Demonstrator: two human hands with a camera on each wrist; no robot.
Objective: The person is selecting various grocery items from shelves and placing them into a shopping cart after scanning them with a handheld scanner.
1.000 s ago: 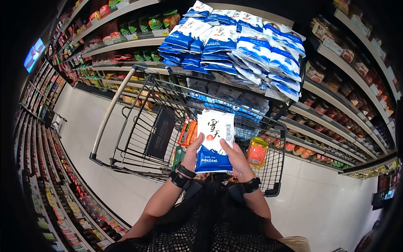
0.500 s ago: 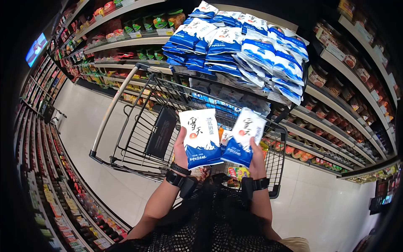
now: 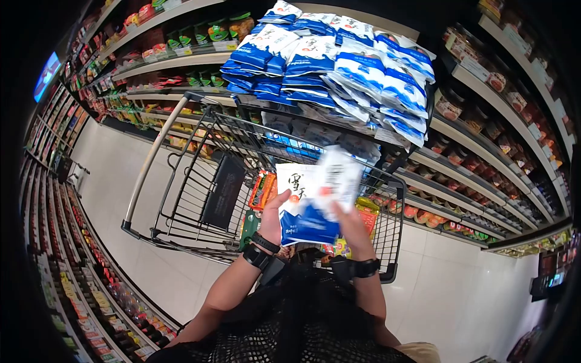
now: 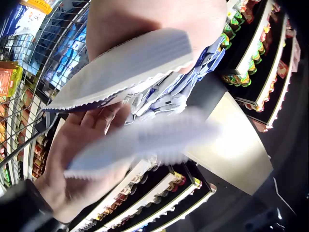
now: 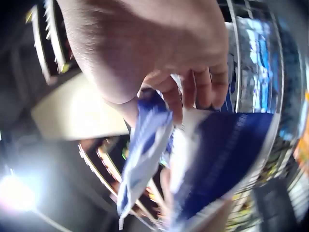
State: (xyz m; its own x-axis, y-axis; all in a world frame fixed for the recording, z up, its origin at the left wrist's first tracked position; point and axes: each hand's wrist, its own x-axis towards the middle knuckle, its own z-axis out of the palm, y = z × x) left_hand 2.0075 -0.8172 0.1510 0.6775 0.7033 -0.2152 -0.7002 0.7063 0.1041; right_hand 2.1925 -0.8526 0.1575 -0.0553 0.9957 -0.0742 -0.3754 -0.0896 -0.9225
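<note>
In the head view my left hand (image 3: 272, 219) grips a white and blue bag of salt (image 3: 290, 225) by its left side, thumb over the front. My right hand (image 3: 357, 235) holds a second bag of salt (image 3: 336, 178), blurred and tilted, which overlaps the first one's right part. Both bags are over the shopping cart. The left wrist view shows the first bag (image 4: 125, 67) edge-on under the left hand, with the other bag (image 4: 145, 140) apart from it. In the right wrist view, the second bag (image 5: 145, 150) hangs between thumb and fingers.
Beyond the cart (image 3: 126, 206) stands a tall pile of salt bags (image 3: 357, 66). The cart carries an orange-red package (image 3: 264, 189), a green packet (image 3: 249, 225) and a yellow-topped packet (image 3: 368, 209). Stocked shelves (image 3: 496, 139) line both sides; pale floor tiles (image 3: 433, 266) lie to the right.
The two bags went from stacked together to side by side, and now overlap again. My right hand has moved back left with its bag, which has turned more upright.
</note>
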